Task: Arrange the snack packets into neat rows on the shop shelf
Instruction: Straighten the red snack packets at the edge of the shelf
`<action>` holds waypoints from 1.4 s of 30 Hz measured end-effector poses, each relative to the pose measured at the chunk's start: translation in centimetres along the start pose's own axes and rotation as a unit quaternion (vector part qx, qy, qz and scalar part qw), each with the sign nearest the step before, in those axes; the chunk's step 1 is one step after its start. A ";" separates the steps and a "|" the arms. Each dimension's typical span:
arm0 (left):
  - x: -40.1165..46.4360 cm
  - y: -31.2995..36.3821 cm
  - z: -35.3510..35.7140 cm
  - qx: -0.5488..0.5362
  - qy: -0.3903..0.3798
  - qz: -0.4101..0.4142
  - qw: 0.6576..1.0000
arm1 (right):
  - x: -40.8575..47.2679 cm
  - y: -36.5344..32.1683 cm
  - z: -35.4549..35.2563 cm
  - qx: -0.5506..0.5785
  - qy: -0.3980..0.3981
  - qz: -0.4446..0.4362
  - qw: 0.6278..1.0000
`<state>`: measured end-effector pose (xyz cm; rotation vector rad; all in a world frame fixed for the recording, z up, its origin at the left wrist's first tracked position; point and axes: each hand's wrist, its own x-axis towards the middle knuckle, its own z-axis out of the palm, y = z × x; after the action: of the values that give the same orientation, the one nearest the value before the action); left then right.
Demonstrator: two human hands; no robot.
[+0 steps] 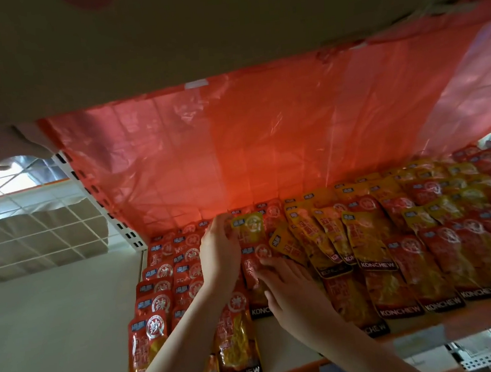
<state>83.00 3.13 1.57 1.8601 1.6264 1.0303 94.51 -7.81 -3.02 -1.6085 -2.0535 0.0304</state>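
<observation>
Red and yellow snack packets lie overlapping on the shop shelf. My left hand reaches to the back of the left rows and pinches the top left corner of a yellow packet. My right hand lies with fingers spread and straight on a red packet just below that yellow one. Rows of red packets fill the left end, and loose yellow packets lean to the right of my hands.
A red plastic sheet hangs behind the shelf. The underside of the upper shelf is close overhead. A white slotted upright and wire grid stand at left. More mixed packets spread to the right.
</observation>
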 end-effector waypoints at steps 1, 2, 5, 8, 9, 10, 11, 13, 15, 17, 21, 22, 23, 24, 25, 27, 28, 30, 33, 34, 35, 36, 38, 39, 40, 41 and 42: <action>0.0 0.4 -0.2 -0.013 0.019 0.005 1.000 | 0.0 0.0 0.0 0.004 0.002 0.001 1.000; 0.0 0.7 -0.5 -0.029 0.040 0.006 0.999 | -0.1 0.0 0.1 0.008 0.003 0.002 1.000; 0.2 2.0 -1.8 -0.052 0.115 0.022 0.992 | -0.1 0.2 0.3 0.018 0.007 0.000 1.000; -0.2 3.5 -3.4 -0.095 0.164 0.049 0.981 | 0.5 -0.1 -0.5 0.056 0.033 0.010 0.998; -0.5 4.0 -3.8 -0.118 0.166 0.055 0.978 | 0.8 -0.4 -1.2 0.087 0.047 0.031 0.995; -0.8 4.5 -4.2 -0.141 0.158 0.056 0.976 | 1.2 -0.5 -2.0 0.126 0.062 0.059 0.988; -1.1 5.0 -4.6 -0.163 0.145 0.054 0.974 | 1.5 -0.5 -2.9 0.166 0.078 0.086 0.979; -2.0 6.0 -5.0 -0.197 0.114 0.044 0.973 | 2.3 -0.1 -4.7 0.215 0.106 0.114 0.964; -2.9 6.9 -5.1 -0.211 0.089 0.039 0.973 | 3.0 0.8 -6.2 0.207 0.122 0.117 0.964; -3.8 7.4 -4.7 -0.218 0.064 0.040 0.973 | 3.4 1.6 -7.7 0.197 0.104 0.126 0.967; -4.8 7.2 -3.5 -0.229 -0.014 0.039 0.973 | 3.1 2.5 -10.0 0.399 0.016 0.192 0.896; -4.9 6.9 -3.3 -0.228 -0.055 0.031 0.972 | 2.8 3.1 -10.3 0.425 0.024 0.218 0.878; -4.9 6.5 -3.0 -0.210 -0.102 0.023 0.972 | 2.6 3.7 -10.6 0.416 0.046 0.243 0.875; -5.1 6.0 -2.8 -0.171 -0.145 0.021 0.974 | 2.4 4.5 -10.7 0.378 0.077 0.267 0.883; -5.1 5.4 -2.7 -0.108 -0.177 0.027 0.978 | 2.2 5.5 -10.6 0.328 0.108 0.289 0.893; -5.3 4.4 -2.8 0.070 -0.214 0.071 0.972 | 1.8 7.2 -10.4 0.247 0.151 0.325 0.900; -5.3 4.0 -3.0 0.154 -0.233 0.101 0.955 | 1.5 8.0 -10.2 0.223 0.160 0.338 0.900; -5.5 3.2 -3.1 0.246 -0.291 0.151 0.912 | 0.9 9.1 -9.7 0.178 0.156 0.353 0.905; -6.0 2.3 -3.1 0.294 -0.350 0.195 0.868 | 0.3 9.5 -8.7 0.064 0.130 0.349 0.926; -6.2 2.0 -3.1 0.310 -0.354 0.207 0.858 | 0.1 9.7 -8.3 0.018 0.124 0.353 0.927; -6.3 1.7 -3.1 0.323 -0.354 0.217 0.851 | 0.1 9.8 -7.9 -0.025 0.120 0.354 0.927; -6.5 1.4 -3.0 0.331 -0.353 0.222 0.847 | 0.1 9.7 -7.8 -0.053 0.125 0.352 0.926; -6.7 1.0 -3.0 0.333 -0.347 0.229 0.846 | 0.7 8.8 -7.9 -0.053 0.153 0.338 0.927; -6.8 0.8 -2.9 0.333 -0.342 0.234 0.847 | 1.2 8.0 -8.1 -0.035 0.169 0.313 0.934; -6.9 0.7 -2.9 0.334 -0.337 0.238 0.847 | 1.8 7.1 -8.3 -0.017 0.180 0.271 0.945; -7.1 0.6 -2.9 0.334 -0.334 0.240 0.848 | 2.5 6.1 -8.3 -0.008 0.182 0.219 0.959; -7.2 0.5 -2.9 0.331 -0.331 0.241 0.850 | 3.1 5.1 -8.1 -0.006 0.170 0.165 0.972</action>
<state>80.93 -4.36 2.00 2.7495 1.1616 -0.1366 101.89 -5.87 3.46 -1.8042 -1.5196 -0.1306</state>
